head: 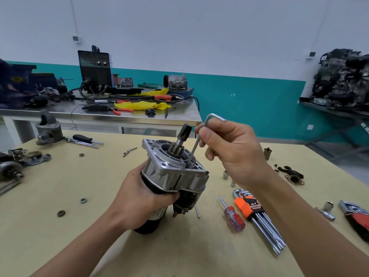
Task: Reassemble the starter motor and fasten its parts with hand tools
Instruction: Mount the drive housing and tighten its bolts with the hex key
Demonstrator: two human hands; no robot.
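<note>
The starter motor (pixel 171 172) stands tilted on the yellow table (pixel 60 236), its silver nose housing and pinion shaft pointing up. My left hand (pixel 143 198) grips its black body from the left. My right hand (pixel 233 152) pinches an L-shaped hex key (pixel 194 148) near its bend. The key's long end reaches down into a recess at the right side of the housing face.
An orange-holder hex key set (pixel 257 214) and a purple-handled screwdriver (pixel 232 215) lie right of the motor. Sockets (pixel 225 174), nuts (pixel 83 200) and other motor parts (pixel 49 130) are scattered around. A steel bench (pixel 99 112) with a welder stands behind.
</note>
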